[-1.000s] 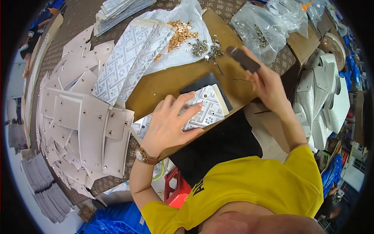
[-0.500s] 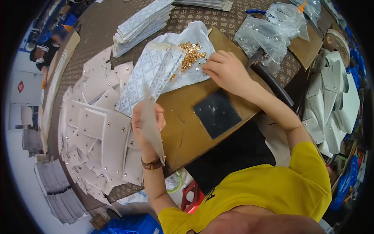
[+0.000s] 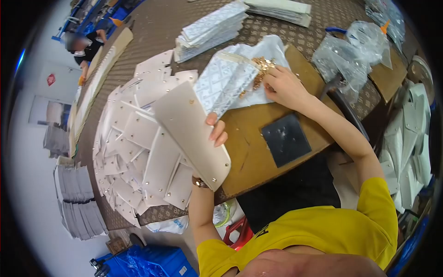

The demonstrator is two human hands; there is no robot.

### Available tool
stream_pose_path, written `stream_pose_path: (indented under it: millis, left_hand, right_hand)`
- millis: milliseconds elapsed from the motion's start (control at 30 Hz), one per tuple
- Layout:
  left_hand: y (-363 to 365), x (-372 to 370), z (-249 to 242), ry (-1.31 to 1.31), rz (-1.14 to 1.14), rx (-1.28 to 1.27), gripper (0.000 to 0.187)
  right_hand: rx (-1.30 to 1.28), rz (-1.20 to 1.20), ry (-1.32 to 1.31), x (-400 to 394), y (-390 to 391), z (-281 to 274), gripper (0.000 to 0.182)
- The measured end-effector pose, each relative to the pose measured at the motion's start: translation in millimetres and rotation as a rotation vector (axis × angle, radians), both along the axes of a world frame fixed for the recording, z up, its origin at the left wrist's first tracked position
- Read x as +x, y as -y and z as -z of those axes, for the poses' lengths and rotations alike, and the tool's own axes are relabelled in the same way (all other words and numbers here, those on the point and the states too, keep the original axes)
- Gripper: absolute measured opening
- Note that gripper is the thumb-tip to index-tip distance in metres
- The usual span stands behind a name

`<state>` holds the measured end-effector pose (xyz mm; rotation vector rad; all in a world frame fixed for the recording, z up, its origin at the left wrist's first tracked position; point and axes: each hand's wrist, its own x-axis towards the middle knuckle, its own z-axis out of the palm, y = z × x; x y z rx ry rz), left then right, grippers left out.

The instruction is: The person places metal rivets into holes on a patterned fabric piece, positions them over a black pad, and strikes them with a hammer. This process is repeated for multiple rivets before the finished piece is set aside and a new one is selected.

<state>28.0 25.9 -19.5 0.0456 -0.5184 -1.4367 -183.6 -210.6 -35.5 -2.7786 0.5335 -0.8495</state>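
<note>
The board (image 3: 242, 157) lies on the table (image 3: 157, 27) in front of the person, with the pad (image 3: 286, 140) on its nearer part. To the left spreads the heap of panels (image 3: 131, 131); one panel (image 3: 191, 134), in the left hand (image 3: 218, 130), is raised over its right side. Behind the pad, the sheet (image 3: 275, 45) overlaps the board's far end, bearing folded pieces (image 3: 221, 78) on its left and fasteners (image 3: 262, 69) on its right. The right hand (image 3: 284, 85) is at the fasteners, though its fingertips are too hidden to confirm contact. The hammer (image 3: 350, 115) lies right of the right forearm, plastic bags (image 3: 344, 55) beyond it. Behind the sheet sits a stack (image 3: 212, 30).
</note>
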Motion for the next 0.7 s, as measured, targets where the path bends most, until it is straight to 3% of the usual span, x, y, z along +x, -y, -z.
stream_pose_path:
  millis: [267, 500, 700]
  left_hand:
    - [1, 2, -3, 0.018, -0.026, 0.031, 0.035]
    - [-2, 1, 3, -0.022, -0.054, 0.043, 0.037]
    - [3, 9, 10, 0.026, 0.01, -0.01, 0.04]
  right_hand:
    - [0.143, -0.141, 0.082, -23, -21, -11, 0.013]
    - [0.19, 0.011, 0.128, -60, -15, -20, 0.01]
    - [0.212, -0.019, 0.084, -62, -16, -16, 0.009]
